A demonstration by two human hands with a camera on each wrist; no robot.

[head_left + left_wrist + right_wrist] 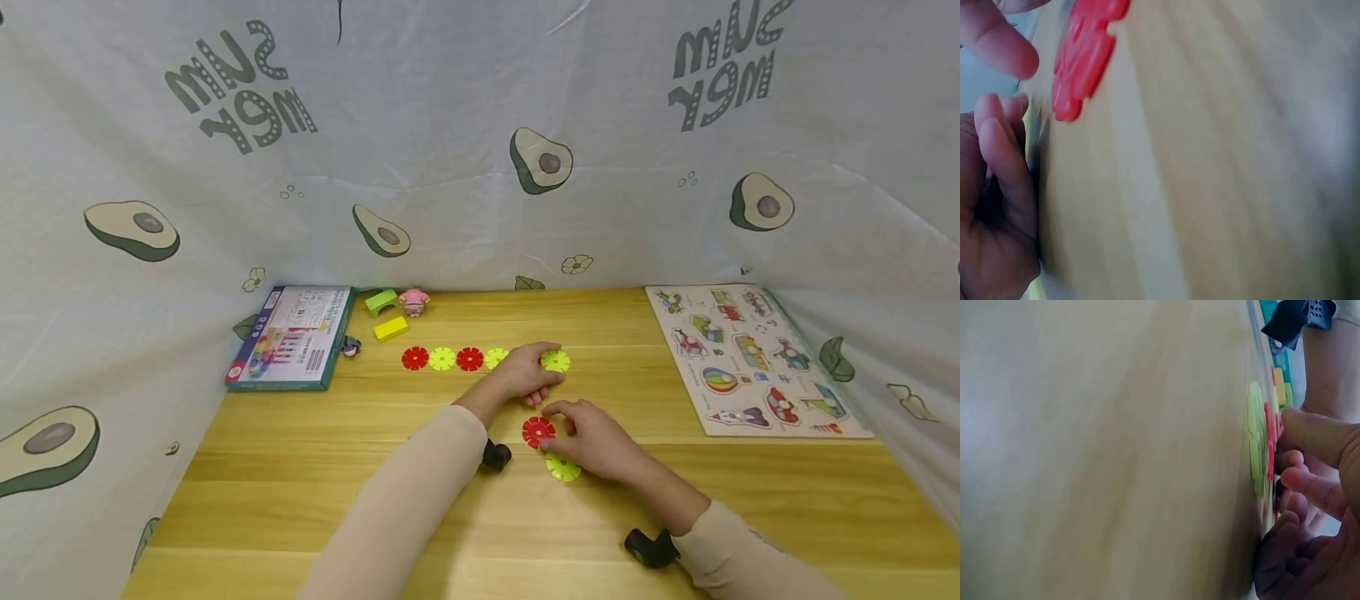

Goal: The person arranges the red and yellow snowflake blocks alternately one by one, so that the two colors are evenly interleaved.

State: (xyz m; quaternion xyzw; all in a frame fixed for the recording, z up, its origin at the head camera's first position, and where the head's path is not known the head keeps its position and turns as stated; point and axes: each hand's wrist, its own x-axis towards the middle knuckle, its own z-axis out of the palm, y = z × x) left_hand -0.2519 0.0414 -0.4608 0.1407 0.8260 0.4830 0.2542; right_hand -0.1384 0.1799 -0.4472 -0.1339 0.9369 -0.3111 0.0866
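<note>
My left hand [525, 372] reaches the right end of a row of toothed plastic discs. Its thumb and index finger hold a yellow snowflake disc [555, 361] at its edges; the palm covers part of the row. Closer to me, my right hand [600, 442] has thumb and index finger spread beside a red snowflake disc [538, 432], the thumb at its lower edge. Just below lies another yellow disc [562, 468], partly beneath that hand. In the right wrist view, the red disc [1269, 444] shows beyond the yellow one [1255, 437]. Left wrist view: red disc [1088, 56] near the fingers.
Left in the row are red [415, 358] and yellow discs [442, 358]. Behind stand a green arch block [381, 302], a yellow block [391, 329] and a pink figure [414, 302]. A box [292, 337] lies left, a picture puzzle board [750, 362] right.
</note>
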